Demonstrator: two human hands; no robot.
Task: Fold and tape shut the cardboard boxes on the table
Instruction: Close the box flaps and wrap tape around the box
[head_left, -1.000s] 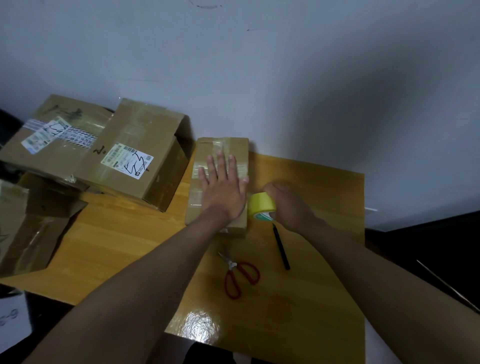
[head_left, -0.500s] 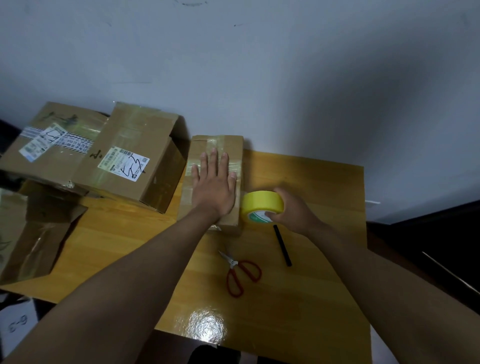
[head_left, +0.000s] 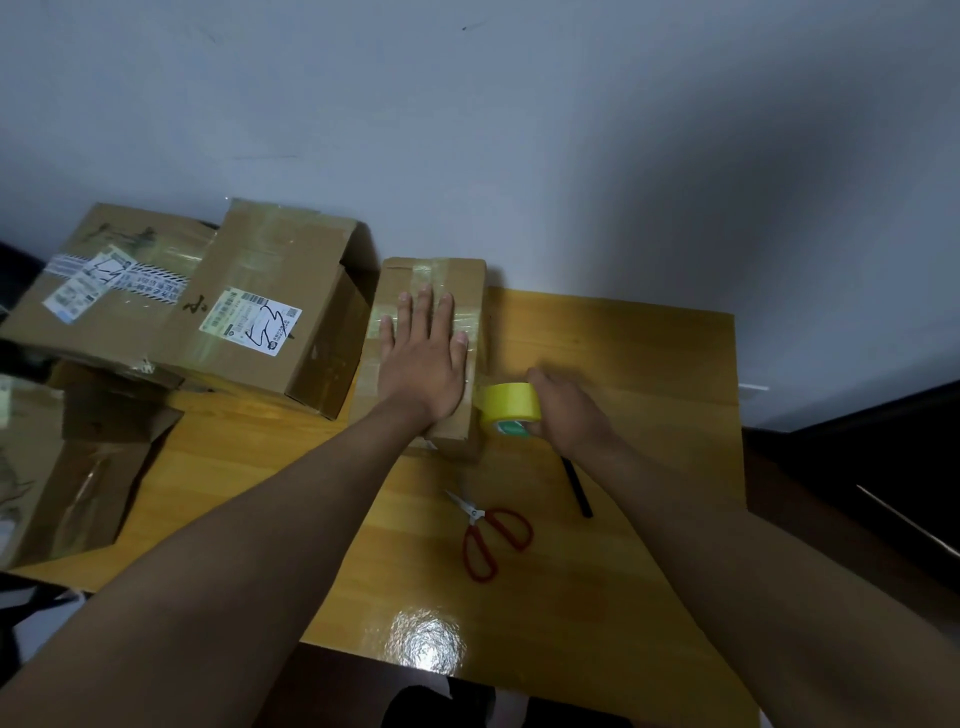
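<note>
Now left hand (head_left: 423, 358) flat atop small box (head_left: 470, 275), right hand (head_left: 566, 410) gripping tape roll (head_left: 506, 408) beside its right edge.

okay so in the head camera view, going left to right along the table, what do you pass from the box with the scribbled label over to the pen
Box with the scribbled label → small taped box under the flat left hand → yellow tape roll → right hand gripping it → black pen.

We press our left hand (head_left: 423, 364) flat on the small box (head_left: 470, 283). Our right hand (head_left: 563, 410) grips the yellow tape roll (head_left: 509, 408) against its right side. Scissors (head_left: 491, 535) and pen (head_left: 576, 486) lie on the table (head_left: 649, 353).
</note>
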